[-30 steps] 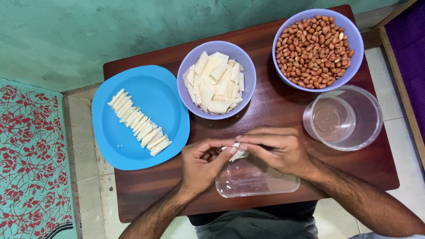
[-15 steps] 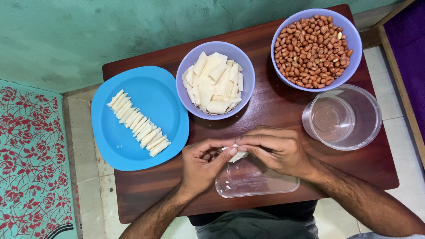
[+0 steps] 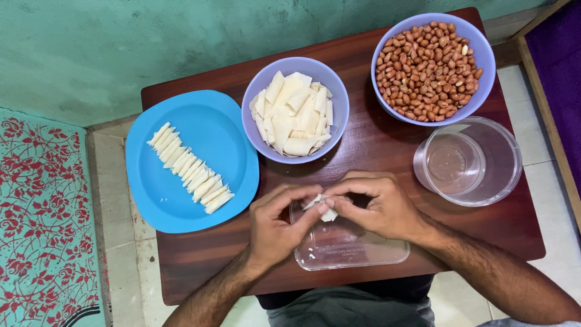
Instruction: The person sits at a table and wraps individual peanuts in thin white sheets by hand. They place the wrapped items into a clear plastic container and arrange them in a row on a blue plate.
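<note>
Both hands meet over the clear tray [image 3: 357, 251] at the table's [image 3: 375, 145] near edge: I see my left hand [image 3: 275, 227] and right hand [image 3: 381, 206] pinching one small white wrapper piece [image 3: 325, 209] between their fingertips, just below the bowl of wrappers [image 3: 295, 112].

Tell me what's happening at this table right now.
A person's left hand and right hand meet over a clear plastic rectangular tray, pinching a small pale dough wrapper between the fingertips. On the dark wooden table, a blue plastic plate holds a diagonal row of rolled pale pieces. A lilac bowl of flat pale wrappers sits beside a second lilac bowl of peanuts. A clear round container stands to the right.
</note>
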